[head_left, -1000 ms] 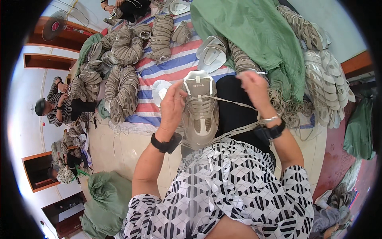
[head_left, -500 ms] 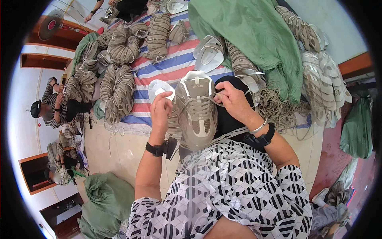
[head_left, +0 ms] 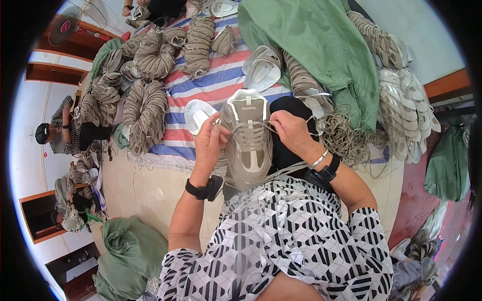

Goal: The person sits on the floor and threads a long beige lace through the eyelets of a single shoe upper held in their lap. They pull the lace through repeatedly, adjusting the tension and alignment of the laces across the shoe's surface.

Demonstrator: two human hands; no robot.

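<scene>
Both hands have closed in on the beige sneaker point(head_left: 247, 138) resting on her lap, left hand point(head_left: 210, 143) steadying its side, right hand point(head_left: 291, 131) pinching the lace point(head_left: 261, 124), which wants even tension.

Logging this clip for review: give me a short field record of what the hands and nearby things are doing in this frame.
left hand: grips the shoe's left side, fingers at the laces
right hand: pinches a lace at the shoe's right side
shoe: grey-beige sneaker, toe towards the person, resting on the lap
laces: partly threaded, loose ends trailing to the right
striped mat: bundles of shoe uppers and white insoles lie on it
green cloth: draped beyond the shoe, to the right
</scene>
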